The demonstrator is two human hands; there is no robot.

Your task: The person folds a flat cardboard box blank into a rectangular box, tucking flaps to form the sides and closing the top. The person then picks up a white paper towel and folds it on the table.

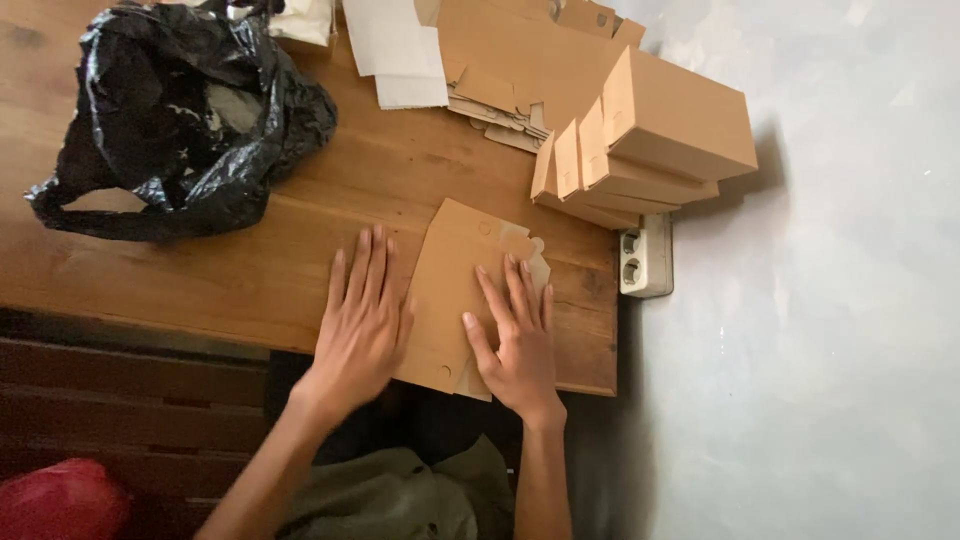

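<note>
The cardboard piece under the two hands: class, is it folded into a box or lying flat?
Flat: the cardboard piece lies unfolded on the wooden table.

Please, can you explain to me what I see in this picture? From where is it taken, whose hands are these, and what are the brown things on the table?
There is one picture, from a camera worn on a person's head, looking down, so the two bare hands are that person's own. No machine is involved. The left hand and the right hand both lie flat, pressing on a flat piece of brown cardboard, an unfolded box, at the edge of a wooden table. Nothing is gripped. Further back stand folded cardboard boxes in a stack, with more flat cardboard sheets behind. At the left lies a crumpled black plastic bag. A white power strip sits at the table's right edge.
</note>
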